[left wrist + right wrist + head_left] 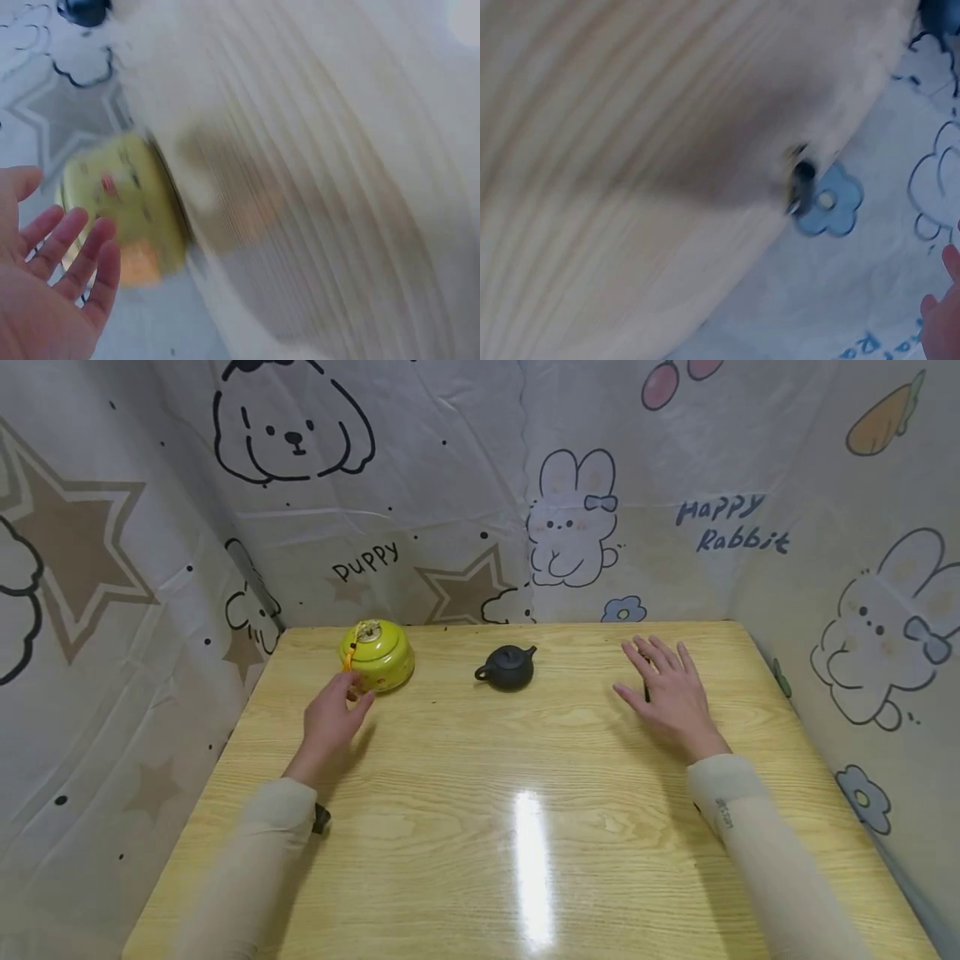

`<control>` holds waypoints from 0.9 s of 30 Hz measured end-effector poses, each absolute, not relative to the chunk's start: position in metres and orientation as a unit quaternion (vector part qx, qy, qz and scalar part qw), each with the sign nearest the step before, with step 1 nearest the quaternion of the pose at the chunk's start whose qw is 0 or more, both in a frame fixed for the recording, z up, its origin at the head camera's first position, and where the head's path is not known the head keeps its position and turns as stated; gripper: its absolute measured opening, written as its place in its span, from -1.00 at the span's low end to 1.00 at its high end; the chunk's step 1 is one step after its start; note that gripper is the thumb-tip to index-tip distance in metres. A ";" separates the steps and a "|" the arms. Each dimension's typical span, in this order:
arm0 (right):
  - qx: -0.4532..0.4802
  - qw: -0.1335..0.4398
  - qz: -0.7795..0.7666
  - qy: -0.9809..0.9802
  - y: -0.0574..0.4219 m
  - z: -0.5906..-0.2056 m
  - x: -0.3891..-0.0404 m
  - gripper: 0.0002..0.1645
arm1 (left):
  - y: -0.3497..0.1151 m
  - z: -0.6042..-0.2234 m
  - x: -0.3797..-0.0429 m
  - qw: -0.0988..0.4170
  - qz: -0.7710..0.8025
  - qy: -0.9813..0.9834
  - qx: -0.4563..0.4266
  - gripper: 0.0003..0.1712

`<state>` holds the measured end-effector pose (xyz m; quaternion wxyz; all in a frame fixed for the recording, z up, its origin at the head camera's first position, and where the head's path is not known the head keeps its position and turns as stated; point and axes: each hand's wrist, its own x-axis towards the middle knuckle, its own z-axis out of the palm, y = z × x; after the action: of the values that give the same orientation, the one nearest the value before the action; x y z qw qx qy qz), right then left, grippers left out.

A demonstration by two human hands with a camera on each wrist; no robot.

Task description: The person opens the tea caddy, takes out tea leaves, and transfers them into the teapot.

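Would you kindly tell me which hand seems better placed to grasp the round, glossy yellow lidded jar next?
The left hand, I think: its fingers are at the round, glossy yellow lidded jar, whereas the right hand is across the wooden table, beyond the black teapot.

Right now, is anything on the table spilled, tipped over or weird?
Nothing looks spilled or tipped: the yellow jar and black teapot both stand upright. The only puzzling bit is a small dark thing by the right hand; it's mostly hidden in the head view and blurred in the right wrist view, so I can't name it.
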<state>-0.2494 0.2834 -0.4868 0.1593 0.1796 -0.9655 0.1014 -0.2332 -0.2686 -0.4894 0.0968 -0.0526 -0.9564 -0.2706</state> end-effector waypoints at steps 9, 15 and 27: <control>0.197 0.135 0.173 -0.956 0.224 -0.482 -0.269 -0.11 | -0.198 -0.493 -0.256 0.035 -0.413 -0.907 -0.074 -0.55; 0.209 0.120 0.222 -0.945 0.192 -0.480 -0.286 -0.14 | -0.155 -0.495 -0.278 -0.015 -0.471 -0.880 -0.057 -0.55; 0.208 0.042 0.253 -0.944 0.148 -0.492 -0.317 -0.21 | -0.109 -0.517 -0.302 -0.073 -0.529 -0.845 -0.043 -0.54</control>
<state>-0.3171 0.1485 -0.4916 0.0418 0.2076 -0.9440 0.2530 -0.3019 -0.1092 -0.5165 -0.0727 -0.0429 -0.8446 -0.5287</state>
